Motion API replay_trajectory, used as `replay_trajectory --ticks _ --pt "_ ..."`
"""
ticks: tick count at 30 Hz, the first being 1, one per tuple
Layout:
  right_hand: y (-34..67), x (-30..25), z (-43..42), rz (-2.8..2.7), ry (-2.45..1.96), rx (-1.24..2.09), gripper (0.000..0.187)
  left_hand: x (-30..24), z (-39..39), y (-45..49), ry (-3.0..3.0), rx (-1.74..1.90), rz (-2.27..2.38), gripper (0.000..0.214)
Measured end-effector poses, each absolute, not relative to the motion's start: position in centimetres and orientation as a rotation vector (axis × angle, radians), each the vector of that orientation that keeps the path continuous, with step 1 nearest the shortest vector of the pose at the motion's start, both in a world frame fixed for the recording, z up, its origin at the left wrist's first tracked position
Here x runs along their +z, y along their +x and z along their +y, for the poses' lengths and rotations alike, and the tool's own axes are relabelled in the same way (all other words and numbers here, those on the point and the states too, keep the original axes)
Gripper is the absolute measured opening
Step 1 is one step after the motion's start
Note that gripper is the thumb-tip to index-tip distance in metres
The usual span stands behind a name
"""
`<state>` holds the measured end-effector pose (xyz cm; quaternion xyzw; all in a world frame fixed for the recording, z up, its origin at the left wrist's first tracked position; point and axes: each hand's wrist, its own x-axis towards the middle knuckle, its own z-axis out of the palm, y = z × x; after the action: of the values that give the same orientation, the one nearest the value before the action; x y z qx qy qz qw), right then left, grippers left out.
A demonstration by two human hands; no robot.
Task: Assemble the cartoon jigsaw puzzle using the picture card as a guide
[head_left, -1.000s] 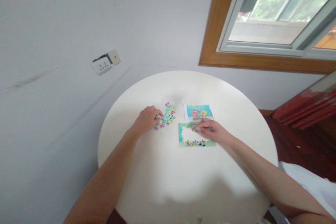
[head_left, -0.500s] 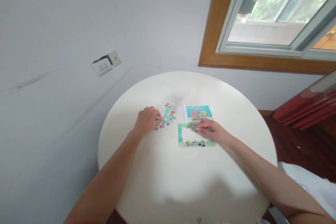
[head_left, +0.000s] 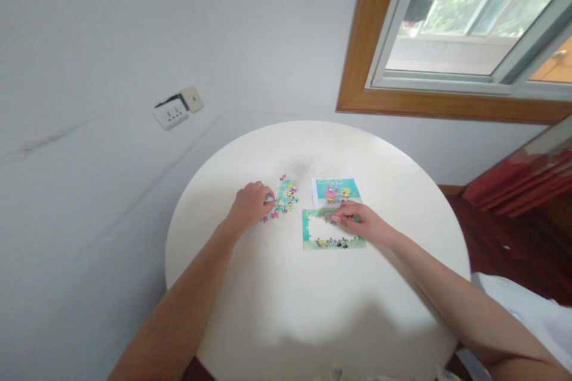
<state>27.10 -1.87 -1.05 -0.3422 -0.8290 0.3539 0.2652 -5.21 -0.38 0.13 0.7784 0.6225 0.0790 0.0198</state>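
A partly built jigsaw puzzle (head_left: 318, 237) lies on the round white table (head_left: 286, 309); its green border is joined and the middle is bare. My right hand (head_left: 361, 221) rests on the puzzle's upper right edge, fingers curled and pressed onto the pieces there. A heap of loose coloured pieces (head_left: 284, 197) lies left of the puzzle. My left hand (head_left: 248, 205) sits at the heap's left edge with fingers curled, fingertips pinched among the pieces. What they hold is too small to see. A cartoon picture card (head_left: 335, 190) lies just behind the puzzle.
The table stands against a white wall with a socket plate (head_left: 170, 112) hanging loose. A wood-framed window (head_left: 447, 41) is at the upper right. Red-brown boards (head_left: 522, 184) lean at the right above a dark floor.
Both hands stay almost where they were. The left fingertips have shifted slightly at the edge of the heap. The view has drifted a little.
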Motion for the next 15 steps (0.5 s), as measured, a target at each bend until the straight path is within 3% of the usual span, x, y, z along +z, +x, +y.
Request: replay_trajectory --ticks 15 --pt "27.2 -1.3 -1.7 -2.263 -0.892 0.964 0.035 -1.1 0.4 -6.0 2.383 0.349 1.814 0.02"
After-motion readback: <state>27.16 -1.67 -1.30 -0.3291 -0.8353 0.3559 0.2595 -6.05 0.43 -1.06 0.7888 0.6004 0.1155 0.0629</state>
